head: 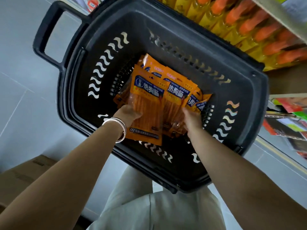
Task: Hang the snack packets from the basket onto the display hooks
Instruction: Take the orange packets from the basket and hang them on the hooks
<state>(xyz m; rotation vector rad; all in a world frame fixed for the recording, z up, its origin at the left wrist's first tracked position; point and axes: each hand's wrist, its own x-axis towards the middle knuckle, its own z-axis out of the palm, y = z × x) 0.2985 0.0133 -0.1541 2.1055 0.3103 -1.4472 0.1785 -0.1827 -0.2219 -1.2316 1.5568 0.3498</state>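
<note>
- Two hands grip the snack packets point(147, 100) in the middle of the basket point(240, 90): left hand point(127, 112) and right hand point(191, 118), fingers curled round their lower ends.
- Lifting them stacked, tops aligned, should ease hooking.

- basket point(166, 27): black plastic, walls pierced with rows of wavy slots
- snack packets point(147, 97): bright orange, each crossed by a dark blue band with white characters
- bangles point(116, 125): silver, on the left wrist
- floor point(25, 80): pale grey tiles, thin light seams
- cardboard box point(25, 173): plain brown
- bottles point(249, 25): yellow with orange caps
- trousers point(157, 209): cream
</note>
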